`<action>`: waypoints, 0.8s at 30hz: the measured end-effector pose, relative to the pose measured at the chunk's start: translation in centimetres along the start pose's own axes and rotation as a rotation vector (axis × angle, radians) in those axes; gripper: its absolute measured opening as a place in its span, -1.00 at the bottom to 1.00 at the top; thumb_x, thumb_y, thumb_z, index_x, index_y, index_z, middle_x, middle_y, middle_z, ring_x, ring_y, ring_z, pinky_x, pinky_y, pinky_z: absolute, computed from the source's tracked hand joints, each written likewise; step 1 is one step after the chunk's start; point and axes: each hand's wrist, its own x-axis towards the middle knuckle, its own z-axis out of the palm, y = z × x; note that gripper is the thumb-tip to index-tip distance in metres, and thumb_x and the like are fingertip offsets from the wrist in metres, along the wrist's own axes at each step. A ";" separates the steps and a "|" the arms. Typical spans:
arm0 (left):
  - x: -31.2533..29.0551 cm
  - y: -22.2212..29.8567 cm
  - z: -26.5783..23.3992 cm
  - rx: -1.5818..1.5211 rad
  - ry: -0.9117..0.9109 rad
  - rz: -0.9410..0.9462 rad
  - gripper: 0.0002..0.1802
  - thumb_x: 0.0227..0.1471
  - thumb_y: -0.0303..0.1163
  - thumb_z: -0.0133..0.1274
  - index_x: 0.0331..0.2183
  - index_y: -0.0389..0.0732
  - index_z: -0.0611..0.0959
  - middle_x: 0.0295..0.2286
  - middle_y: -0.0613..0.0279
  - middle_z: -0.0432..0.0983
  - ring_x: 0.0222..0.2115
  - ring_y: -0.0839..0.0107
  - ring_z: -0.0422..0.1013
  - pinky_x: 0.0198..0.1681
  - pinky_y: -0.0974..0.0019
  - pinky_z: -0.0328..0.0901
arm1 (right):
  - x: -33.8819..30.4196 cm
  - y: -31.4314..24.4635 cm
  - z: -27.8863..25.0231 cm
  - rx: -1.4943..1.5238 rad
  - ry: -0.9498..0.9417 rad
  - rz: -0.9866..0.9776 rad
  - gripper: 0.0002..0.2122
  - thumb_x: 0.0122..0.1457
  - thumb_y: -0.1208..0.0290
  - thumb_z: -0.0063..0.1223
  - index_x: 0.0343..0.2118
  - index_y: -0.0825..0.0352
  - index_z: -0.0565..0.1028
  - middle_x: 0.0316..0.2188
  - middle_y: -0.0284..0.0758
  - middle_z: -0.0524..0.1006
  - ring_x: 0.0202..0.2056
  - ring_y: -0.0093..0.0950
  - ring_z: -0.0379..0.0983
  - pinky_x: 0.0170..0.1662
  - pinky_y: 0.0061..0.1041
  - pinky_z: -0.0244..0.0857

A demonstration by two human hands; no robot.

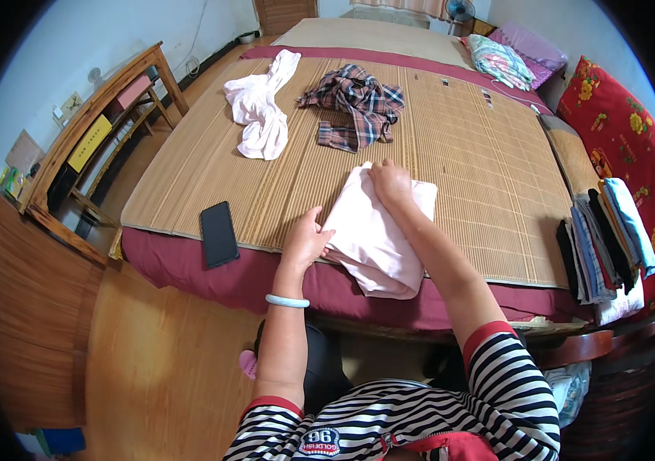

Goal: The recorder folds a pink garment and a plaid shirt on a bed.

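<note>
pale pink garment (pixel 377 238) is lying in a loose fold at the centre of the frame, its lower edge reaching past the front border of the woven mat (pixel 497 223) and resting over the maroon sheet (pixel 181 269). the left hand (pixel 308 238) is touching the garment's left edge, thumb and fingers standing well apart; no firm hold is showing. the right hand (pixel 391 184) is pressing near the garment's upper edge with its fingers bent downward; i cannot tell whether they are pinching cloth.

to the right of the garment, a broad stretch of mat is running toward the folded clothes stack (pixel 600 242), which is standing at the right of the frame beside the red floral cushion (pixel 612 123). to the left, a narrower strip of mat is separating the left hand from the black phone (pixel 220 234), which is lying across the mat's front border, its lower end over the sheet. above the right hand, a short gap is leading to the crumpled plaid shirt (pixel 354 107), and further left the white garment (pixel 260 107) is sprawling in the upper left, well inside the mat's left edge.
</note>
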 end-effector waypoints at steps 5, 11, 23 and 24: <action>-0.3 -0.1 -0.8 0.118 0.020 -0.056 -0.32 0.06 -0.45 0.19 0.19 -0.37 0.36 -0.51 0.15 0.52 -0.62 0.36 0.48 -0.52 0.28 0.42 | -0.5 -1.4 -1.4 -0.042 -0.061 -0.018 -0.79 0.20 0.26 0.06 -0.28 0.31 0.59 -0.26 -0.25 0.57 -0.14 -0.21 0.52 -0.01 -0.09 0.30; -1.8 2.7 1.4 0.852 0.433 0.278 -0.44 -0.04 -0.29 0.29 0.01 -0.28 0.56 -0.15 -0.10 0.50 -0.02 -0.02 0.37 0.10 0.05 0.27 | -3.7 -2.8 -5.6 0.151 -0.074 -0.338 -0.67 0.20 0.37 0.07 0.02 0.33 0.50 0.11 -0.10 0.44 0.15 -0.17 0.35 0.26 -0.13 0.11; -4.9 2.1 9.6 1.084 -0.137 0.214 0.08 0.12 0.32 -0.12 0.37 -0.22 -0.02 0.34 -0.32 -0.21 0.36 -0.26 -0.30 0.34 -0.33 -0.41 | -3.1 2.2 -5.6 -0.008 -0.556 -0.144 -0.34 0.32 -0.20 -0.31 0.36 0.10 0.17 0.40 -0.26 0.09 0.42 -0.33 -0.07 0.44 -0.11 -0.28; -5.0 2.1 9.6 1.088 -0.135 0.216 0.08 0.12 0.32 -0.12 0.37 -0.22 -0.02 0.34 -0.32 -0.21 0.36 -0.26 -0.30 0.34 -0.33 -0.41 | -2.7 3.1 -5.5 0.018 -0.554 -0.054 -0.35 0.32 -0.19 -0.31 0.36 0.09 0.17 0.40 -0.27 0.09 0.42 -0.32 -0.06 0.43 -0.08 -0.28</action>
